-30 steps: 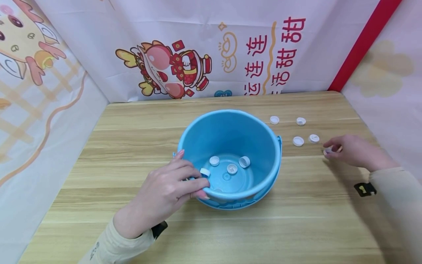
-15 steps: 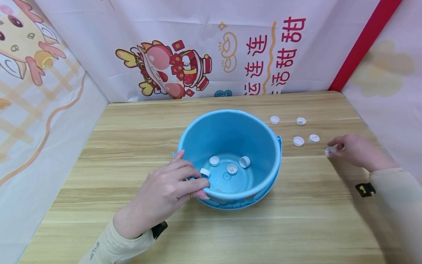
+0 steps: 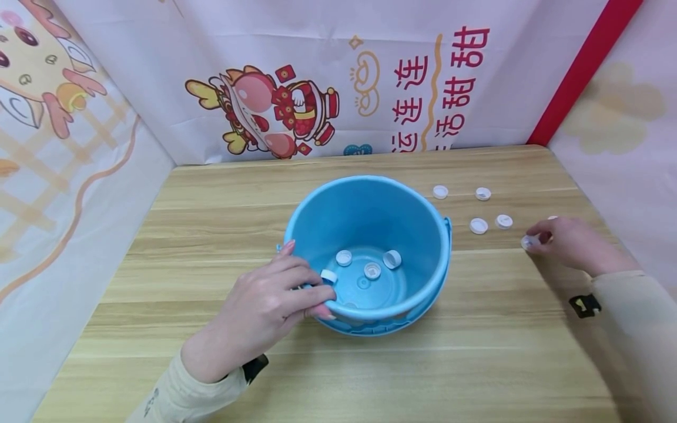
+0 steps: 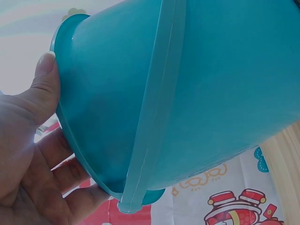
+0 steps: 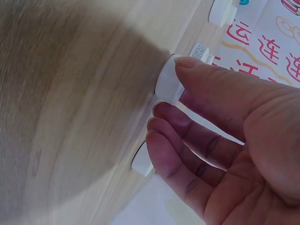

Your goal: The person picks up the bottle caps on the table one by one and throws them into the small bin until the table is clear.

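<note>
A blue plastic bucket (image 3: pixel 370 205) stands on the table, its mouth facing up. My left hand (image 3: pixel 264 299) grips its near-left rim; in the left wrist view the thumb lies on one side of the rim (image 4: pixel 70 122) and the fingers on the other. Several white bottle caps (image 3: pixel 344 258) lie on the bucket floor, one partly hidden by the near rim. Far to the right, my right hand (image 3: pixel 576 244) pinches a white bottle cap (image 5: pixel 168 82) at the tabletop, thumb on its edge. Its remaining fingers are bent beside it.
Several loose caps (image 3: pixel 478 226) lie between the bucket and my right hand, two of them farther back. Another cap (image 3: pixel 552 217) peeks out behind that hand. Printed cloth walls (image 3: pixel 158 70) enclose the wooden table (image 3: pixel 211 235). The bucket's handle (image 4: pixel 159 93) hangs down.
My right hand has shifted slightly right with the cap at its fingertips. A cap behind that hand has come into view. My left hand and the bucket stay put.
</note>
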A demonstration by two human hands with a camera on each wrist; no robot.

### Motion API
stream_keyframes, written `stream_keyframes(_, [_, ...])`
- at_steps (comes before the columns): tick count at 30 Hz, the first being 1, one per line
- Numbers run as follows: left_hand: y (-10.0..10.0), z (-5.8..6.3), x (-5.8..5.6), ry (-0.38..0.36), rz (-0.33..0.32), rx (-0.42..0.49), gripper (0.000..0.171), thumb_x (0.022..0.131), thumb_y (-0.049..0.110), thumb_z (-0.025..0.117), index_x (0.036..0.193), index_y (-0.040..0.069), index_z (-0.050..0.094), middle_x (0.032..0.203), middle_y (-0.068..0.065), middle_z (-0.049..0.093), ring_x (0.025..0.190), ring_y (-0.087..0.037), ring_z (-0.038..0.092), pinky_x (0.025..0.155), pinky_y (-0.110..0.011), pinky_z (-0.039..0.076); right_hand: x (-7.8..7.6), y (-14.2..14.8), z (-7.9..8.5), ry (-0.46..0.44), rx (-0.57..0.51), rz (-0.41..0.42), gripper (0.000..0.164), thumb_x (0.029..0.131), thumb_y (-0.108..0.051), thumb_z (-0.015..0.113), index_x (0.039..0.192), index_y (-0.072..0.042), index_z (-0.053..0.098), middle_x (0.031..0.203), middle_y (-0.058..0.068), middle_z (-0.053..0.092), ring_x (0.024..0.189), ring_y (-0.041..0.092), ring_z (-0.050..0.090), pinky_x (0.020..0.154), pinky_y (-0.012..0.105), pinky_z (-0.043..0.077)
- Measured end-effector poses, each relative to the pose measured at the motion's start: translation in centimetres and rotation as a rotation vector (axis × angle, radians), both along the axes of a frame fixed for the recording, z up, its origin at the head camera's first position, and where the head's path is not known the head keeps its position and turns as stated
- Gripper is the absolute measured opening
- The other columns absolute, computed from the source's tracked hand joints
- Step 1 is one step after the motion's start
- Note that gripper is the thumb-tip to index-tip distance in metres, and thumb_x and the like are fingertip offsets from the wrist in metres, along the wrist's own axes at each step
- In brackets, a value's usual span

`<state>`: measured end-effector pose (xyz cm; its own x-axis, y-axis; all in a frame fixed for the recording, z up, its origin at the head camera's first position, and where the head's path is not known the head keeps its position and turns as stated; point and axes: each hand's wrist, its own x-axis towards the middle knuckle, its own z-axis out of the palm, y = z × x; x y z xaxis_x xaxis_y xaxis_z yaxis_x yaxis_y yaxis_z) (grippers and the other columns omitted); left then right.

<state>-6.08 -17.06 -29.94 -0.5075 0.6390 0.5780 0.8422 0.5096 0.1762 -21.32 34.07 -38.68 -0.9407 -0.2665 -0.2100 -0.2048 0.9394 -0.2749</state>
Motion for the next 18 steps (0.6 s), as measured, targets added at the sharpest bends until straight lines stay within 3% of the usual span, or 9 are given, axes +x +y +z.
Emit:
stream_keyframes(7, [0.0,0.1,0.0,-0.01,0.001,-0.008,0.031,0.094,0.043,0.059,0.098,0.018,0.078,0.089,0.001,0.071,0.09,-0.017,0.065,0.104,-0.056,0.041,0.2,-0.3,0.2,-0.006,-0.011,-0.006,0.037,0.087,-0.022,0.076,0.109,0.007,0.068,0.087,0.009,0.067,0.079,0.026,0.059,0.071,0.048,0.05])
stream_keyframes(12, [0.0,0.0,0.0,0.003,0.0,-0.007,0.03,0.094,0.042,0.059,0.098,0.019,0.078,0.089,0.001,0.071,0.089,-0.018,0.065,0.101,-0.058,0.042,0.5,-0.8,0.6,0.002,-0.043,-0.01,0.036,0.089,-0.023,0.074,0.108,0.007,0.07,0.095,0.018,0.07,0.086,0.032,0.063,0.078,0.056,0.051])
stream_keyframes(18, [-0.1,0.0,0.0,0.016,-0.006,-0.003,0.029,0.094,0.042,0.059,0.098,0.019,0.077,0.088,0.001,0.071,0.089,-0.018,0.065,0.102,-0.058,0.042,0.7,-1.8,1.7,0.016,-0.081,0.01,0.037,0.091,-0.026,0.074,0.111,0.004,0.07,0.101,0.019,0.071,0.089,0.032,0.066,0.079,0.056,0.052])
